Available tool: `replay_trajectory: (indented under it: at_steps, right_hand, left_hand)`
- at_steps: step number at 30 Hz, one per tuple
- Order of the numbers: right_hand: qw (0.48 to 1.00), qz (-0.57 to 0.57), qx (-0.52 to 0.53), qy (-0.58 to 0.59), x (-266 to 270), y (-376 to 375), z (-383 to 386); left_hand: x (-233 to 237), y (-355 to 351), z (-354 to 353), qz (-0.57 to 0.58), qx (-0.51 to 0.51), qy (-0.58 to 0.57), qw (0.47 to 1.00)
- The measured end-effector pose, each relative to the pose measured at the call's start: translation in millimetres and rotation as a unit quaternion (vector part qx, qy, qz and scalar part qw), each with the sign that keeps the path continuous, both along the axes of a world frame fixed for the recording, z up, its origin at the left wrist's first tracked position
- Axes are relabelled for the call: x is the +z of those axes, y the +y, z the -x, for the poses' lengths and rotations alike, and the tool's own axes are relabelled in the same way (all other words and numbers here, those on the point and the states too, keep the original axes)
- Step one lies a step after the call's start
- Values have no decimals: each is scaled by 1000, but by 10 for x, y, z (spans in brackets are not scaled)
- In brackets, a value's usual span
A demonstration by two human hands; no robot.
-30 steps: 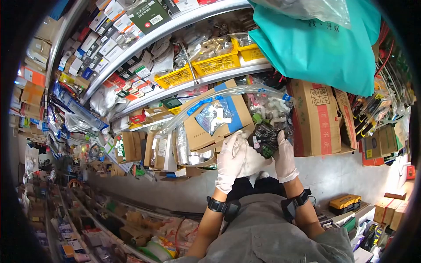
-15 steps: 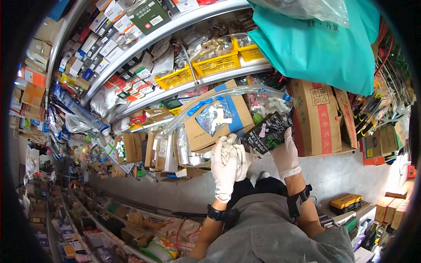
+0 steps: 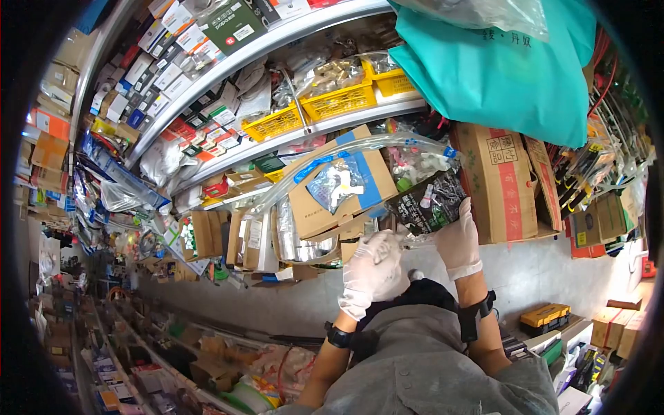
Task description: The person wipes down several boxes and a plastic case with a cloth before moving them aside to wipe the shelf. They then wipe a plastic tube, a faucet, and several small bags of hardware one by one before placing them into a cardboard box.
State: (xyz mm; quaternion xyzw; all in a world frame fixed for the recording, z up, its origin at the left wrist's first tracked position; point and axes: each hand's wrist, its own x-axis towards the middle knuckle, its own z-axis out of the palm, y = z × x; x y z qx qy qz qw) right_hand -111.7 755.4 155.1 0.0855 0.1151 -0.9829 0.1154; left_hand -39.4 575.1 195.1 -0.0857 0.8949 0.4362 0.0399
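Observation:
My right hand point(image 3: 457, 242), in a white glove, grips the right edge of a black printed plastic package point(image 3: 430, 204), which is tilted with its printed face up. My left hand point(image 3: 370, 266), also gloved, is closed around a crumpled white cloth point(image 3: 395, 280) just below the package's left corner. Most of the cloth is hidden behind the fingers. Left of the package, a clear bag with a white plastic fitting point(image 3: 341, 183) lies on a cardboard box point(image 3: 308, 211) with a blue stripe.
Clear tubing point(image 3: 373, 143) arches over the box. A tall carton point(image 3: 494, 187) stands to the right under a teal bag point(image 3: 498, 76). Yellow baskets point(image 3: 339, 102) of metal parts and boxed goods fill the shelves. Below lies a grey floor point(image 3: 505, 290), with a yellow toolbox point(image 3: 546, 317) at right.
My left hand has shifted right and turned, tucking the cloth under its fingers. The package has tilted, showing more of its face, and my right hand has moved slightly right with it.

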Motion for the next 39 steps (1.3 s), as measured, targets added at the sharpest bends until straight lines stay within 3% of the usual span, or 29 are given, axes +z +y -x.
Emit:
replay_trajectory:
  at_steps: [1, 2, 4, 5, 6, 8, 9, 10, 11, 12, 13, 16, 18, 21, 23, 25, 28, 29, 31, 32, 34, 35, 36, 38, 39]
  right_hand:
    - [1000, -4, 3, 10, 104, 5, -20]
    - [1000, -8, 7, 19, 189, 6, -35]
    - [999, 0, 39, 31, 241, -6, -53]
    - [998, -13, 50, 33, 246, -14, -73]
    - [996, 14, 84, 26, 257, -23, -85]
    - [988, -39, 132, 73, 183, -66, -111]
    - [980, -106, 152, 72, 179, -90, -130]
    - [915, -344, 149, 151, -142, -24, -148]
    - [858, -454, 145, 190, -265, -4, -175]
    - [788, -558, 137, 221, -389, 16, -201]
    - [802, -531, 81, 260, -233, -48, -251]
    - [817, -470, -32, 334, -3, -136, -279]
    - [883, -434, 134, 116, -8, -111, -188]
    - [891, -421, 71, 151, 41, -135, -239]
    - [906, -406, 81, 92, -23, -151, -239]
    - [940, -320, 87, 82, 40, -170, -214]
    - [903, -412, 64, 102, 1, -219, -239]
    - [906, -396, 61, 137, -18, -258, -245]
    - [870, -463, 35, 167, -369, -298, -263]
    - [824, -539, 52, 167, -718, -323, -287]
    - [879, -427, 110, 184, -470, -390, -345]
    - [869, -445, 136, 171, -437, -399, -375]
    - [869, -445, 137, 171, -452, -394, -389]
    - [815, -529, 124, 204, -543, -374, -405]
    - [798, -548, 142, 207, -593, -405, -386]
  left_hand:
    - [-320, -83, -4, -95, 0, 42, 995]
    - [-462, -133, 11, -94, 0, 42, 995]
    - [-677, -209, 48, -258, 75, 33, 963]
    - [-857, -238, 89, -280, 76, 70, 954]
    - [-802, -346, 117, -393, 26, 23, 919]
    - [-752, -362, 213, -548, 71, -77, 830]
    - [-397, -261, 181, -566, 68, -69, 819]
    - [-29, -163, 128, -583, 66, -61, 808]
    - [163, -112, 112, -607, 92, -85, 784]
    - [95, -140, 109, -611, 79, -94, 782]
    - [71, -154, 102, -615, 65, -103, 779]
    - [66, -151, 77, -518, 15, -122, 847]
    - [-205, -174, 106, -511, -7, -118, 851]
    - [-316, -192, 126, -516, -12, -111, 850]
    - [-241, -177, 137, -527, -9, -111, 843]
    - [-231, -162, 133, -539, 6, -104, 836]
    - [-427, -182, 175, -556, 6, -102, 825]
    - [-476, -174, 151, -556, 6, -101, 825]
    - [-430, -107, 99, -582, 63, -107, 804]
    - [-675, -93, 76, -552, 79, -83, 826]
    - [-703, -74, 27, -585, 36, -132, 800]
    - [-705, -44, 15, -528, 13, -75, 846]
    - [-673, -35, 1, -528, 14, -75, 846]
    - [-606, -42, -19, -548, 61, -102, 828]
    - [-624, -73, -10, -588, 92, -145, 791]
